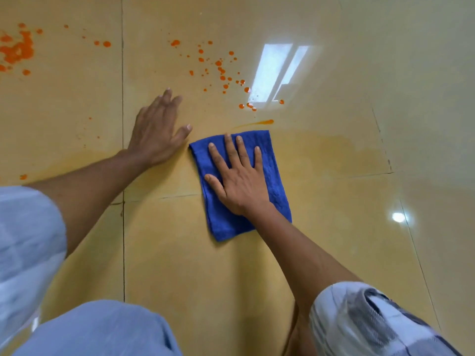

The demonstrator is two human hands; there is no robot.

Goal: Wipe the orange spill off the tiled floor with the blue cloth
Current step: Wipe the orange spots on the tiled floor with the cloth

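A folded blue cloth lies flat on the glossy beige tiled floor. My right hand presses on it with straight, spread fingers. My left hand rests flat on the bare tile just left of the cloth. Orange drops are scattered beyond the cloth. A thin orange streak runs just past the cloth's far edge. A larger orange splatter sits at the far left. A faint wet orange smear spreads to the right of the cloth.
My knee in light blue trousers fills the bottom left. A single orange drop lies near my left forearm. Dark grout lines cross the floor. A window reflection glares on the tile among the drops.
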